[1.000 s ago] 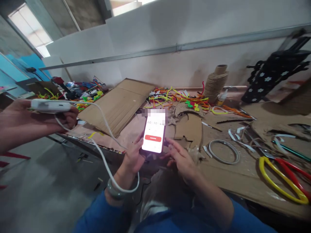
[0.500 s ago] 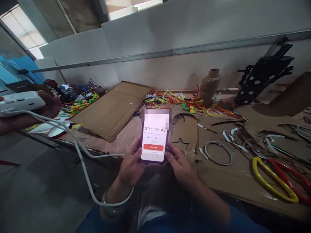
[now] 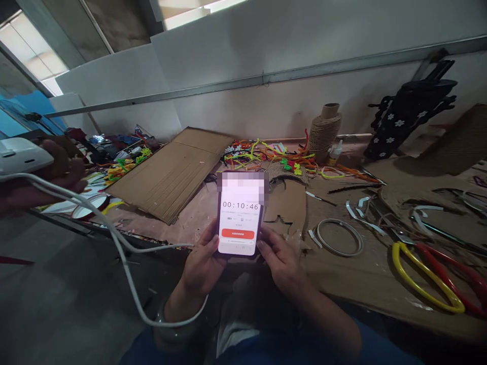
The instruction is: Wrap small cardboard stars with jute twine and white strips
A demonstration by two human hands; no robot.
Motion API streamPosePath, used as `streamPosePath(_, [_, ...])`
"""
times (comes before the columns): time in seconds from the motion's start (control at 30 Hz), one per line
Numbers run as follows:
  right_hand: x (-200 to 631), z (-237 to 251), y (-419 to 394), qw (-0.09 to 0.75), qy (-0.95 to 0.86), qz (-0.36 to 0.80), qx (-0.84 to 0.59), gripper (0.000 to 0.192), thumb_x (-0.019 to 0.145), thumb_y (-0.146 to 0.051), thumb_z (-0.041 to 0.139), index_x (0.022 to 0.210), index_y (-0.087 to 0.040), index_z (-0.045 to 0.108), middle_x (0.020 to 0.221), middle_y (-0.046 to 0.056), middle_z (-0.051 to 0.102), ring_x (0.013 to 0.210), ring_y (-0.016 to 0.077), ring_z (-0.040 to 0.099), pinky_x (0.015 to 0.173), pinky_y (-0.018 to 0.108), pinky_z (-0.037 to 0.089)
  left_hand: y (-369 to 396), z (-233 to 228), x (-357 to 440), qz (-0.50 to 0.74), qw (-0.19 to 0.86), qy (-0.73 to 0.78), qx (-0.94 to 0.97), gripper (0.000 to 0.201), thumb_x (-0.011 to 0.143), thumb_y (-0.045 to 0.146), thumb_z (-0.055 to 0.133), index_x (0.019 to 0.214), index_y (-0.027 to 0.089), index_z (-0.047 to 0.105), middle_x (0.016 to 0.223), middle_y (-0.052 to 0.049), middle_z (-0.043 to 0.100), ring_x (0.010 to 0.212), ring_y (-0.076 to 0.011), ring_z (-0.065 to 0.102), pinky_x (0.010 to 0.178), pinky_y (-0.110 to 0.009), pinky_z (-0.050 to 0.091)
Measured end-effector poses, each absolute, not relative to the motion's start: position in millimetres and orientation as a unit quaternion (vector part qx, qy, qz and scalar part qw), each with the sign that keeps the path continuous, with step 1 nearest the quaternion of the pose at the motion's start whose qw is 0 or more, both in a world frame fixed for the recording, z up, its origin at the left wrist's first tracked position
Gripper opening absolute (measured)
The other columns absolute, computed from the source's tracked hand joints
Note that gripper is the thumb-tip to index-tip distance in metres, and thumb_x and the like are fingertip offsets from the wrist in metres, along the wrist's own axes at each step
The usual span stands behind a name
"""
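A lit phone point(image 3: 238, 218) is held upright in front of me, its screen showing a timer at 00:10:46 above a red button. My left hand point(image 3: 203, 263) closes on the phone's lower left edge, and my right hand point(image 3: 283, 258) grips its lower right edge. A white cable point(image 3: 129, 274) loops past my left wrist, which wears a bangle point(image 3: 177, 332). Behind the phone lies a piece of cut cardboard point(image 3: 291, 203) with a star-like notch.
At the far left another person's hand point(image 3: 64, 167) holds a white device point(image 3: 23, 156). A large cardboard sheet point(image 3: 175, 172), twine cone point(image 3: 324, 132), glue bottle point(image 3: 335, 152), coil point(image 3: 340, 238), yellow-and-red-handled scissors point(image 3: 426, 279) and black flowered object point(image 3: 407, 116) are on the table.
The timer has gone from 00:10:45 to 00:10:46. At left, the other person's hand and white device have shifted further left. Both my hands keep their hold on the phone.
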State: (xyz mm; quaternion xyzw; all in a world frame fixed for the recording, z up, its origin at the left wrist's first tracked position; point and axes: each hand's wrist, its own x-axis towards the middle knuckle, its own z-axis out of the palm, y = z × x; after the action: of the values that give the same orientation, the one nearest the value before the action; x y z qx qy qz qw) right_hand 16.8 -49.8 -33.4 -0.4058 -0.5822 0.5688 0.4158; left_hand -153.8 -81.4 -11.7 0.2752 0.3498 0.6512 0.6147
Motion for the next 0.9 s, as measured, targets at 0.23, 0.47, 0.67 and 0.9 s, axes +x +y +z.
streamPosePath(0.23, [19.8, -32.2, -49.1, 0.412, -0.596, 0.555, -0.408, 0.038, 0.09, -0.045, 0.047, 0.123, -0.027, 0.055, 0.114, 0.005, 0.066, 0.11, 0.0227, 0.057, 0.097, 0.041, 0.042, -79.5, -9.9, -150.5, 0.65, 0.62, 0.343, 0.274, 0.035, 0.074, 0.026, 0.07, 0.109, 0.033, 0.067, 0.11, 0.0, 0.072, 0.105, -0.0251, 0.064, 0.092, -0.04, 0.051])
streamPosePath(0.47, [19.9, -33.7, -47.0, 0.413, -0.594, 0.555, -0.411, 0.038, 0.089, -0.045, 0.048, 0.121, -0.028, 0.057, 0.11, 0.005, 0.067, 0.106, 0.023, 0.059, 0.094, 0.04, 0.044, -78.4, -12.5, -151.6, 0.646, 0.62, 0.348, 0.278, 0.034, 0.075, 0.027, 0.069, 0.108, 0.033, 0.067, 0.111, 0.001, 0.071, 0.108, -0.0253, 0.063, 0.094, -0.041, 0.05])
streamPosePath(0.67, [18.1, -34.6, -45.0, 0.421, -0.591, 0.564, -0.394, 0.036, 0.089, -0.044, 0.048, 0.12, -0.029, 0.058, 0.112, 0.004, 0.067, 0.108, 0.0231, 0.058, 0.095, 0.041, 0.043, -78.5, -15.0, -156.2, 0.639, 0.618, 0.359, 0.285, 0.034, 0.078, 0.028, 0.066, 0.111, 0.035, 0.065, 0.116, 0.0, 0.069, 0.116, -0.0271, 0.058, 0.1, -0.045, 0.045])
streamPosePath(0.9, [14.0, -35.9, -43.5, 0.412, -0.585, 0.567, -0.408, 0.035, 0.089, -0.043, 0.048, 0.12, -0.029, 0.057, 0.112, 0.004, 0.067, 0.112, 0.0237, 0.056, 0.097, 0.042, 0.042, -74.4, -11.2, -156.1, 0.649, 0.606, 0.381, 0.259, 0.035, 0.076, 0.026, 0.068, 0.11, 0.031, 0.066, 0.112, 0.0, 0.07, 0.11, -0.0248, 0.062, 0.094, -0.039, 0.05])
